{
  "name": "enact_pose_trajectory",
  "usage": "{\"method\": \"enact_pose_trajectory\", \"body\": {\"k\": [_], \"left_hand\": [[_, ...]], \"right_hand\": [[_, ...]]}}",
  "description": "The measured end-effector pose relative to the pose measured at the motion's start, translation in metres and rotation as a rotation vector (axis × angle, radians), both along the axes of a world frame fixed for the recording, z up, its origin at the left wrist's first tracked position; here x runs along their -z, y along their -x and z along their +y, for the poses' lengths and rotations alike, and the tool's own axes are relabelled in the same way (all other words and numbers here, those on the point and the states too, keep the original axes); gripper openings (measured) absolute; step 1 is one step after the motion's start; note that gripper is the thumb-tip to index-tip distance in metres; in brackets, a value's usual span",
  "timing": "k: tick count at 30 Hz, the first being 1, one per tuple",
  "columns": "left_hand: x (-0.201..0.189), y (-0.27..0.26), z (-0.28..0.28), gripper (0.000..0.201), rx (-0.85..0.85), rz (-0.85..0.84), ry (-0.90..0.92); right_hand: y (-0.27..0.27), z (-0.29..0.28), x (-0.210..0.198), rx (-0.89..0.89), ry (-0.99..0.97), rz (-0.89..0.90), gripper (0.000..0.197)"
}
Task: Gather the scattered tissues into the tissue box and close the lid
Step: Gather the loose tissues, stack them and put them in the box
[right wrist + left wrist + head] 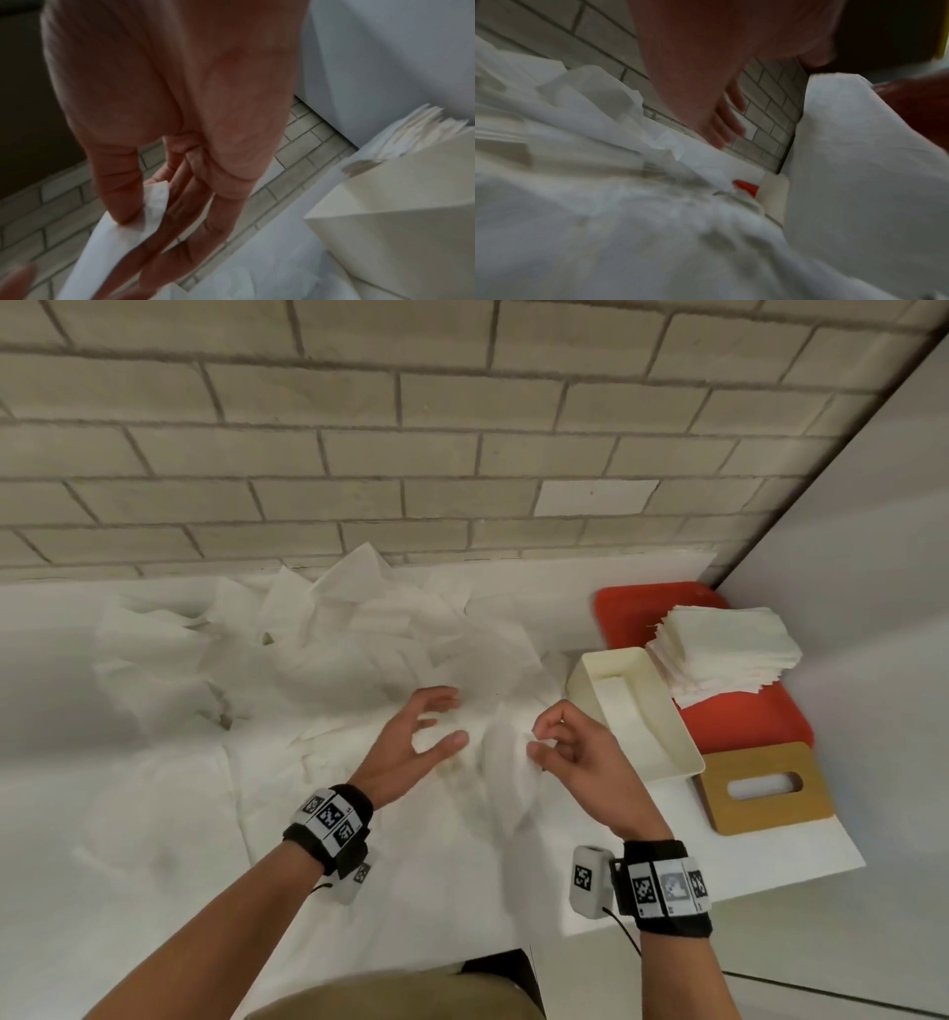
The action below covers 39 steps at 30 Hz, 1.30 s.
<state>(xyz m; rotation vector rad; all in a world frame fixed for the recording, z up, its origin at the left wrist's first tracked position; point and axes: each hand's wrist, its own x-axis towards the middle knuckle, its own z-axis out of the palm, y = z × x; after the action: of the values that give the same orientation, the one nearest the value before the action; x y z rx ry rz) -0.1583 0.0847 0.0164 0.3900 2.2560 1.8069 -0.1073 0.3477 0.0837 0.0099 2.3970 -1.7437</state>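
Several white tissues [359, 634] lie crumpled and spread over the white table. My right hand [547, 744] pinches the top edge of one tissue [506, 778] between thumb and fingers; the sheet hangs down from it, blurred. The same pinched tissue [123, 235] shows in the right wrist view. My left hand [431, 721] hovers just left of the hanging sheet, fingers spread and holding nothing. The cream tissue box [683, 737] stands open to the right of my right hand, with tissue inside. Its wooden lid [760, 814] with an oval slot lies flat near the table's front right.
A red tray [631, 613] at the back right carries a neat stack of folded tissues [724, 654]. A brick wall [359, 454] runs behind the table and a white panel [873, 557] closes the right side. The table edge [719, 896] is near my right wrist.
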Motion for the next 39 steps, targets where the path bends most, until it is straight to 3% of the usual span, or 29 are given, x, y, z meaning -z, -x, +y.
{"method": "enact_pose_trajectory", "body": {"k": [2, 4, 8, 10, 12, 14, 17, 21, 25, 29, 32, 36, 39], "left_hand": [[-0.016, -0.004, 0.014, 0.07, 0.186, -0.144, -0.112], [-0.024, -0.011, 0.025, 0.062, 0.205, -0.23, -0.162], [-0.015, -0.021, 0.026, 0.032, -0.108, -0.215, -0.148], [0.0, -0.019, 0.013, 0.027, -0.253, -0.187, -0.052], [0.017, -0.015, -0.002, 0.018, -0.345, -0.168, 0.156], [0.036, -0.012, -0.014, 0.016, -0.395, -0.143, 0.367], [0.062, -0.011, -0.027, 0.022, -0.44, -0.129, 0.522], [0.078, -0.013, -0.027, 0.053, -0.434, -0.214, 0.613], [0.077, -0.007, -0.019, 0.05, -0.426, -0.272, 0.567], [0.067, -0.008, -0.006, 0.035, -0.406, -0.211, 0.526], [0.059, -0.01, -0.004, 0.031, -0.378, -0.132, 0.61], [0.041, -0.011, 0.001, 0.032, -0.41, -0.062, 0.581], [0.016, -0.016, 0.018, 0.032, -0.418, 0.126, 0.46]], "right_hand": [[-0.001, -0.004, -0.013, -0.028, 0.048, 0.035, 0.012], [0.0, -0.013, -0.014, 0.056, 0.142, 0.063, 0.013], [-0.001, -0.041, 0.026, 0.31, 0.204, -0.075, 0.043], [-0.003, -0.059, 0.058, 0.285, 0.113, -0.165, 0.042], [-0.003, -0.078, 0.083, 0.288, 0.066, -0.224, 0.031], [0.001, -0.096, 0.098, 0.3, -0.011, -0.243, 0.025], [0.011, -0.117, 0.115, 0.27, -0.181, -0.247, 0.026], [0.011, -0.135, 0.13, 0.277, -0.39, -0.216, 0.037], [0.011, -0.154, 0.135, 0.205, -0.571, -0.223, 0.05], [0.025, -0.161, 0.142, 0.115, -0.511, -0.297, 0.054], [0.026, -0.153, 0.138, 0.099, -0.331, -0.309, 0.037], [0.014, -0.128, 0.119, 0.1, -0.053, -0.114, 0.017], [0.004, -0.105, 0.096, 0.152, 0.095, -0.044, 0.015]]}}
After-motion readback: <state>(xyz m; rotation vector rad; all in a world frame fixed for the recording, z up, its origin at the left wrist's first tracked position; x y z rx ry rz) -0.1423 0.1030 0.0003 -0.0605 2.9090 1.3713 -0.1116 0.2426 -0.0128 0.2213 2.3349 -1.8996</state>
